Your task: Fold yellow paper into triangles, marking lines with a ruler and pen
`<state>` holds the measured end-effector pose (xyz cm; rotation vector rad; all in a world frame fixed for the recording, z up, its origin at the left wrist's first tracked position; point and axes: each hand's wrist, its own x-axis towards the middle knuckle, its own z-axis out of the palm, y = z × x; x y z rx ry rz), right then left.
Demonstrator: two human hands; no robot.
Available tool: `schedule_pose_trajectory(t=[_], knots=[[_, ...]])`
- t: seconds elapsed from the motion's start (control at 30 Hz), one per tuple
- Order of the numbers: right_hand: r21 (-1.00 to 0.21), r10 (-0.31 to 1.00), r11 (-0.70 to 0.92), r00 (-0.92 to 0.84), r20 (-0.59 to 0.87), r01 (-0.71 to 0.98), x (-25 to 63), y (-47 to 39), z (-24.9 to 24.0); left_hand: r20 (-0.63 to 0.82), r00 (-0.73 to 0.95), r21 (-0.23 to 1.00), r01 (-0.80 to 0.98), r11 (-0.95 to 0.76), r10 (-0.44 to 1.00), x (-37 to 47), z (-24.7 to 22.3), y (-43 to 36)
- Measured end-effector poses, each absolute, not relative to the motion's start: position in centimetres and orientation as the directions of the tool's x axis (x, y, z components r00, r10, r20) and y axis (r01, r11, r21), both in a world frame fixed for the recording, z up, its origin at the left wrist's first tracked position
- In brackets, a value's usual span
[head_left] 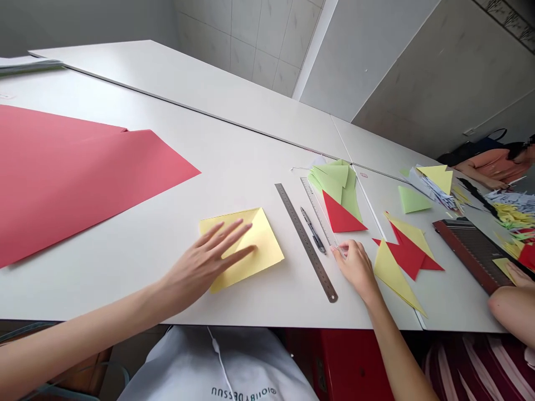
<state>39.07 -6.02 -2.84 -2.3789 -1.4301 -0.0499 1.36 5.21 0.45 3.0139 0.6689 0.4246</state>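
My left hand (pixel 209 259) lies with its fingers spread over a yellow sheet of paper (pixel 267 250), which shows a crease near its top corner. To the right, my right hand (pixel 355 264) pinches the near end of a clear plastic ruler (pixel 316 203). Between my hands a metal ruler (pixel 305 239) and a black pen (pixel 312 229) rest on the white table (pixel 246 167). A red paper triangle (pixel 343 214) and green folded papers (pixel 334 178) are beyond my right hand, partly over one another.
A large red sheet (pixel 83 184) covers the table's left side. Right of my right hand are yellow (pixel 397 275) and red paper triangles (pixel 403 253). Farther right stands a paper cutter (pixel 468 250), with a co-worker's arm (pixel 507 303) beside it. Another person (pixel 489 164) sits at the far right.
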Motion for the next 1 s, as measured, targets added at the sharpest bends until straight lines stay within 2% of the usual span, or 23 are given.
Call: schedule_pose_trajectory(t=[0.07, 0.17, 0.3, 0.5, 0.6, 0.73, 0.83, 1.0], knots=[[-0.310, 0.835, -0.437, 0.508, 0.209, 0.845, 39.0, -6.3, -2.8, 0.158, 0.930, 0.169, 0.306, -0.937, 0.332, 1.7, 0.4, 5.9], [-0.353, 0.840, -0.436, 0.515, 0.169, 0.828, 38.7, -7.1, -2.7, 0.122, 0.936, 0.238, 0.296, -0.925, 0.331, 1.9, 0.0, 6.4], [-0.397, 0.847, -0.418, 0.508, 0.154, 0.817, 38.2, -9.0, -2.3, 0.140, 0.927, 0.236, 0.309, -0.921, 0.347, 2.1, -0.1, 6.1], [-0.388, 0.835, -0.379, 0.491, 0.248, 0.840, 36.8, -11.5, -2.4, 0.145, 0.914, 0.230, 0.340, -0.912, 0.378, 2.3, -0.3, 5.4], [-0.380, 0.849, -0.313, 0.436, 0.299, 0.870, 35.7, -13.1, -2.9, 0.171, 0.907, 0.204, 0.351, -0.914, 0.386, 2.3, -0.6, 5.2], [-0.384, 0.903, -0.209, 0.329, 0.278, 0.899, 34.1, -16.3, -3.8, 0.182, 0.897, 0.160, 0.377, -0.912, 0.403, 2.3, -0.4, 4.9], [-0.337, 0.920, -0.175, 0.276, 0.279, 0.925, 33.3, -19.0, -4.3, 0.212, 0.891, 0.132, 0.380, -0.915, 0.401, 2.3, -0.2, 4.9], [-0.193, 0.887, -0.111, 0.185, 0.424, 0.975, 33.5, -22.7, -4.7, 0.282, 0.889, 0.131, 0.336, -0.933, 0.360, 2.6, -0.1, 5.3]])
